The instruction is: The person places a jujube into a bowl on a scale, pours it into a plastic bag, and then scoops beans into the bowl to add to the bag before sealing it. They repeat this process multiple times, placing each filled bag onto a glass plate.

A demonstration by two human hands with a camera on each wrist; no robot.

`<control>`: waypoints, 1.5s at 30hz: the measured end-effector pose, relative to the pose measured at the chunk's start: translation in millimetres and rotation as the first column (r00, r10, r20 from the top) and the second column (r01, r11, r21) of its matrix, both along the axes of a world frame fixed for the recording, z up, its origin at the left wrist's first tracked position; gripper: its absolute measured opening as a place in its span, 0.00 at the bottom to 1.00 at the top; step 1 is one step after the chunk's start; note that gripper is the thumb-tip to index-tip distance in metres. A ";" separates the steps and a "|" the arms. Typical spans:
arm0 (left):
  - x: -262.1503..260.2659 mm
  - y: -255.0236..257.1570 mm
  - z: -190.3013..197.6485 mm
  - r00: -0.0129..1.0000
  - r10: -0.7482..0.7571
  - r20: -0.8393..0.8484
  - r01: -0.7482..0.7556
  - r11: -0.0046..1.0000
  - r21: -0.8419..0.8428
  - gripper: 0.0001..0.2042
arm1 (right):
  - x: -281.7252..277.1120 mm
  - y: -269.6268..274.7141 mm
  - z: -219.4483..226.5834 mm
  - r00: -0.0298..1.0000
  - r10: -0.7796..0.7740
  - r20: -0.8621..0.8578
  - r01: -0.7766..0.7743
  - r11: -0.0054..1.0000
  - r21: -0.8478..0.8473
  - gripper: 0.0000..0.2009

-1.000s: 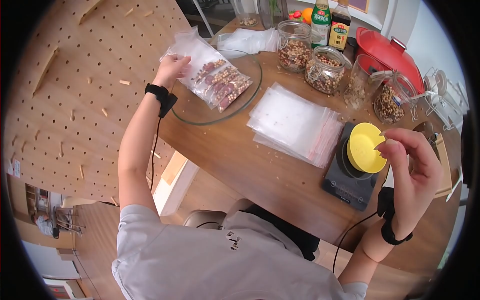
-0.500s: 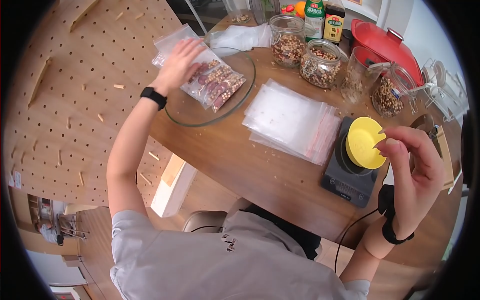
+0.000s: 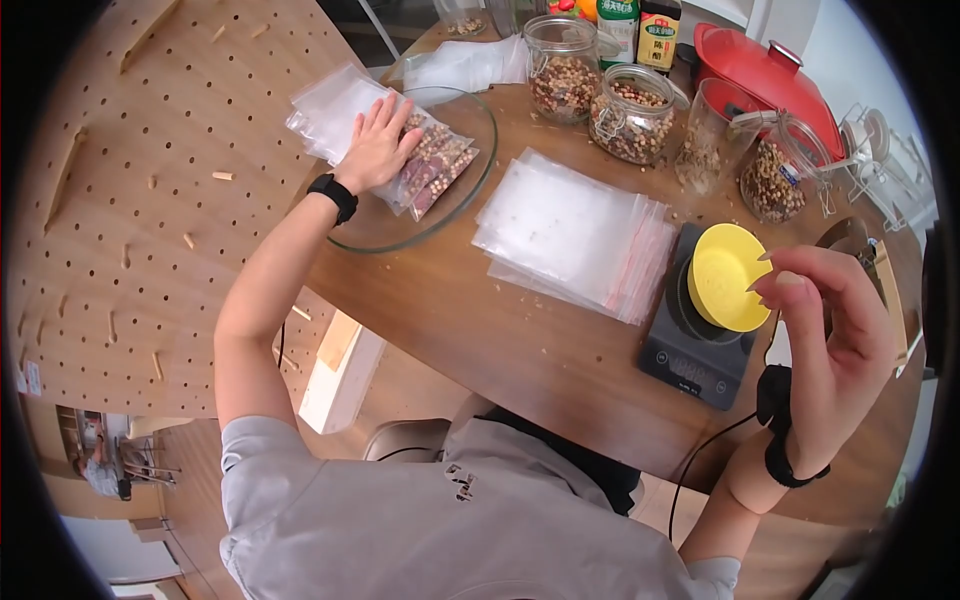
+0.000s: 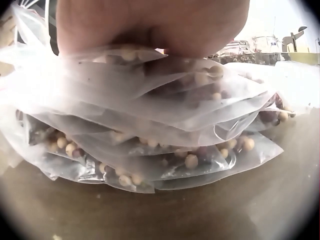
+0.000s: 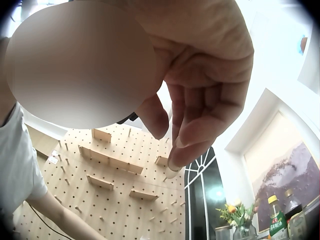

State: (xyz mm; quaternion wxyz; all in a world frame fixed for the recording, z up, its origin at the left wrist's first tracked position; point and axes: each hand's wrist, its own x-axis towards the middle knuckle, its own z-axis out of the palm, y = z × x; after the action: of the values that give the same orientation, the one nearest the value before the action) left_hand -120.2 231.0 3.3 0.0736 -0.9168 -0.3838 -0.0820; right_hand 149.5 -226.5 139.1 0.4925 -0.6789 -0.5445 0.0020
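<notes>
In the head view my left hand lies flat, fingers spread, on a stack of clear zip bags filled with beans. The stack rests in a round glass plate. Up close in the left wrist view, several layers of filled bags show beneath the palm. My right hand is raised beside a yellow bowl, its fingers loosely bent and nothing between them. That bowl sits on a black kitchen scale. A pile of flat zip bags lies between plate and scale.
Glass jars of mixed beans stand along the back, with sauce bottles and a red lidded pot behind. A wooden pegboard borders the table's left side. More plastic bags lie behind the plate.
My left hand has gone from the open end of the bag stack to lying flat over the beans, moving right and down. The right hand stays as it was.
</notes>
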 end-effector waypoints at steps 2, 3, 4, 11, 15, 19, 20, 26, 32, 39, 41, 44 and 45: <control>0.7 -2.1 -0.9 1.000 0.006 -0.005 -0.006 1.000 0.007 0.33 | -0.8 1.0 -1.3 1.000 -0.020 -0.022 0.021 1.000 0.012 0.06; 0.9 -3.6 -1.1 1.000 0.008 -0.008 -0.008 1.000 0.010 0.32 | -1.4 1.5 -1.8 0.999 -0.031 -0.034 0.032 0.999 0.017 0.06; 0.9 -4.7 -1.5 1.000 0.017 -0.011 -0.017 1.000 0.015 0.32 | -1.5 1.9 -1.5 0.999 -0.018 -0.035 0.018 1.000 0.007 0.06; -1.2 6.8 -14.6 1.000 0.025 0.000 -0.025 1.000 0.005 0.32 | 1.9 2.4 -4.3 0.998 -0.015 -0.059 0.018 0.999 0.046 0.05; -3.5 13.5 -19.1 0.999 0.034 0.000 -0.034 0.999 -0.028 0.31 | 0.0 0.4 2.3 0.998 -0.016 -0.059 0.019 0.998 0.063 0.05; -6.7 26.6 -23.6 0.997 0.042 -0.057 -0.046 0.997 -0.059 0.32 | -4.8 -1.1 4.3 0.997 -0.015 -0.080 0.025 0.993 0.119 0.04; -8.7 29.0 -24.5 0.998 0.038 -0.048 -0.043 0.994 -0.098 0.32 | -7.1 -1.3 5.7 0.996 -0.014 -0.085 0.025 0.992 0.127 0.04; -11.9 52.7 -7.9 0.997 -0.016 -0.070 -0.006 0.951 -0.308 0.34 | -1.8 4.3 -4.6 0.996 0.084 0.020 -0.086 0.985 0.150 0.05; -13.0 30.5 16.4 0.947 -0.282 0.153 0.283 0.959 0.018 0.25 | -10.8 -16.1 -32.6 0.974 0.188 0.127 -0.167 0.974 -0.155 0.10; 44.6 -168.9 78.5 0.806 -0.422 0.414 0.560 0.770 -0.306 0.19 | -6.4 -82.3 -63.5 0.979 0.205 0.006 -0.179 0.868 -0.462 0.10; 61.3 -199.4 85.5 0.734 -0.619 0.279 0.678 0.659 -0.325 0.19 | 2.1 -104.7 -56.9 0.992 0.126 0.007 -0.101 0.825 -0.555 0.09; 94.4 -236.1 92.9 0.595 -0.763 0.252 0.792 0.502 -0.348 0.20 | 45.2 -134.6 -53.4 0.983 -0.181 0.037 0.167 0.790 -0.590 0.05; 105.5 -245.4 94.3 0.553 -0.796 0.247 0.813 0.450 -0.370 0.21 | 69.4 -144.9 -58.6 0.950 -0.298 0.095 0.301 0.787 -0.539 0.05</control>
State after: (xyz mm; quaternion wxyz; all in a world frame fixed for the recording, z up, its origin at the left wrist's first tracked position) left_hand -14.7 -14.4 97.5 -0.1922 -0.9770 0.0862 -0.0343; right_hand 218.9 -371.4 80.5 0.2706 -0.8685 -0.4078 0.0779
